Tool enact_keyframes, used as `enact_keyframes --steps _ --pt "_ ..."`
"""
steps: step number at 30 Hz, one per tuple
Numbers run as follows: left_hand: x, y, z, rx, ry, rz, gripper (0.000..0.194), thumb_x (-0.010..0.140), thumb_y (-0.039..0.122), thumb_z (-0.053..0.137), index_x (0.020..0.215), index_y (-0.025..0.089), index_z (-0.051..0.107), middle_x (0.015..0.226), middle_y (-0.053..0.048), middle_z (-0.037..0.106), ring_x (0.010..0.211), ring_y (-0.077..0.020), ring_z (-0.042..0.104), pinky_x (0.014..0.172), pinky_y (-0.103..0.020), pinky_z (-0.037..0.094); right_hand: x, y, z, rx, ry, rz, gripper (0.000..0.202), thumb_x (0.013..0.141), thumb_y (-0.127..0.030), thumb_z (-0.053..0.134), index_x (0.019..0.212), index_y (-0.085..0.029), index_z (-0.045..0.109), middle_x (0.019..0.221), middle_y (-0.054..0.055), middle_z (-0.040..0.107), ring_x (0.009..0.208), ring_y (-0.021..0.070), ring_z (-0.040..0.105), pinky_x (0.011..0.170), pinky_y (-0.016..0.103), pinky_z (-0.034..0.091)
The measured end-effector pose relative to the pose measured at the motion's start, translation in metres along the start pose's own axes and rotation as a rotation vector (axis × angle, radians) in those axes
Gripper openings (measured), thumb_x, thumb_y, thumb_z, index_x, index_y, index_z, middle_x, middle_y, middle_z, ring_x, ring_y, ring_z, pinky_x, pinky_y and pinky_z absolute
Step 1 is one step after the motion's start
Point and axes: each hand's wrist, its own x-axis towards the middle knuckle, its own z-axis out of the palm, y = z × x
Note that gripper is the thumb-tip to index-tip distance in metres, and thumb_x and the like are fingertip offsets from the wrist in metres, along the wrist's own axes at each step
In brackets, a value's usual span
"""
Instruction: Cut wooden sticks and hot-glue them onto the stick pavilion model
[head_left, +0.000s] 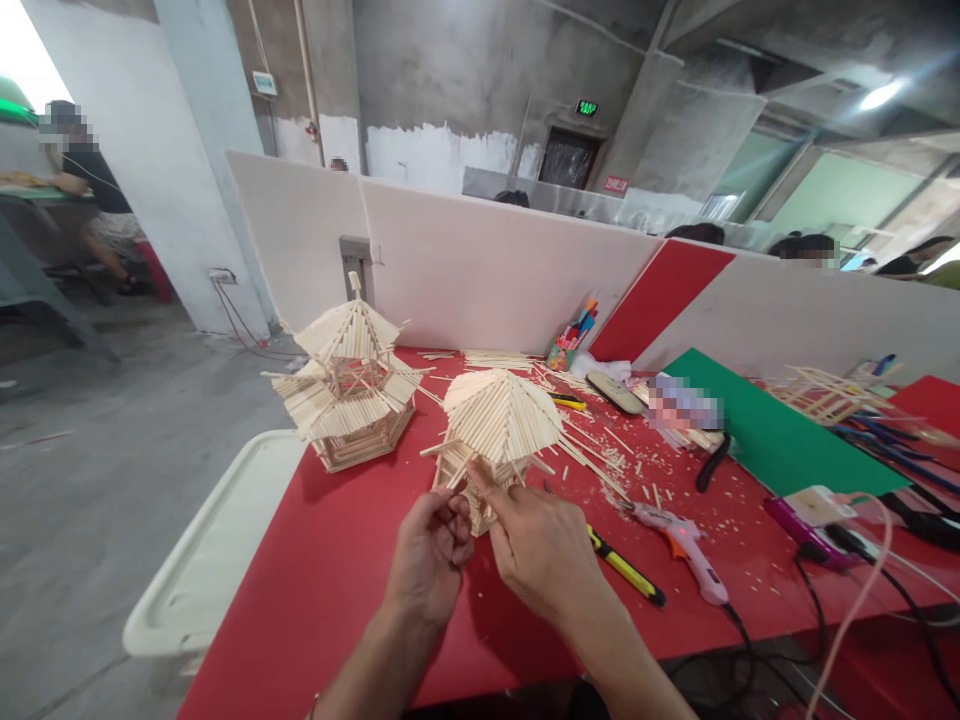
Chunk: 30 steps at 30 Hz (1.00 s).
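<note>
A small pavilion model of wooden sticks [502, 410], with a pointed, ribbed roof, stands in front of me on the red table. My left hand [433, 550] is closed at its lower left edge, thumb and finger pinching a short wooden stick [456, 477] against the eave. From the right, my right hand [544, 545] reaches in with its index finger stretched out, the tip touching the model beside that stick. Its other fingers are partly hidden. A two-tiered pavilion model [352, 390] of the same sticks stands to the left, apart from both hands.
Right of my hands lie a yellow utility knife [626, 568] and a pink glue gun [682, 545] with its cord. Stick offcuts litter the red table [337, 600]. Behind are a pen cup [562, 350] and white partition [465, 260]; a green board [795, 430] lies right.
</note>
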Motion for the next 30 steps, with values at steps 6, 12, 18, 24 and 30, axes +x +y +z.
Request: enact_keyframes --steps 6,12,18,24,30 --pt "-0.001 0.0039 -0.0017 -0.003 -0.012 -0.004 0.009 0.071 0.023 0.058 0.067 0.015 0.055 0.054 0.0 0.058 0.037 -0.0069 0.044 0.032 -0.016 0.027 -0.0008 -0.0002 -0.0003 0.005 0.012 0.009 0.059 0.084 -0.021 0.04 0.142 -0.03 0.03 0.079 0.002 0.064 0.073 0.0184 0.06 0.06 0.026 0.038" --pt "-0.0003 0.0032 0.001 0.009 0.02 -0.02 0.013 0.075 0.023 0.057 0.066 0.016 0.053 0.052 0.001 0.057 0.035 -0.006 0.044 0.031 -0.015 0.026 -0.0012 0.0007 0.0009 0.015 0.017 0.018 0.059 0.084 -0.022 0.041 0.142 -0.031 0.03 0.079 0.002 0.064 0.073 0.0188 0.06 0.058 0.027 0.035" --pt "0.004 0.0006 0.0013 0.03 0.032 -0.025 0.016 0.074 0.025 0.063 0.065 0.015 0.054 0.051 0.002 0.056 0.036 -0.0052 0.044 0.031 -0.014 0.025 -0.0021 0.0018 0.0003 0.032 0.012 0.01 0.058 0.084 -0.02 0.041 0.14 -0.031 0.033 0.078 0.002 0.063 0.074 0.0182 0.06 0.058 0.026 0.033" --pt "0.0076 -0.0027 -0.0001 0.117 0.024 0.018 0.024 0.062 0.027 0.075 0.063 0.015 0.055 0.049 0.005 0.052 0.037 -0.0036 0.041 0.032 -0.014 0.024 -0.0016 0.0021 -0.0004 0.039 0.004 0.011 0.057 0.084 -0.02 0.04 0.14 -0.03 0.034 0.078 0.002 0.064 0.075 0.0189 0.06 0.059 0.027 0.033" --pt "0.0083 -0.0042 -0.0007 0.186 -0.019 0.082 0.03 0.057 0.03 0.079 0.061 0.015 0.053 0.048 0.006 0.051 0.038 -0.0032 0.039 0.032 -0.014 0.023 -0.001 0.0036 0.0024 0.033 0.021 0.004 0.057 0.084 -0.02 0.041 0.14 -0.031 0.033 0.078 0.002 0.063 0.074 0.0187 0.06 0.058 0.027 0.032"
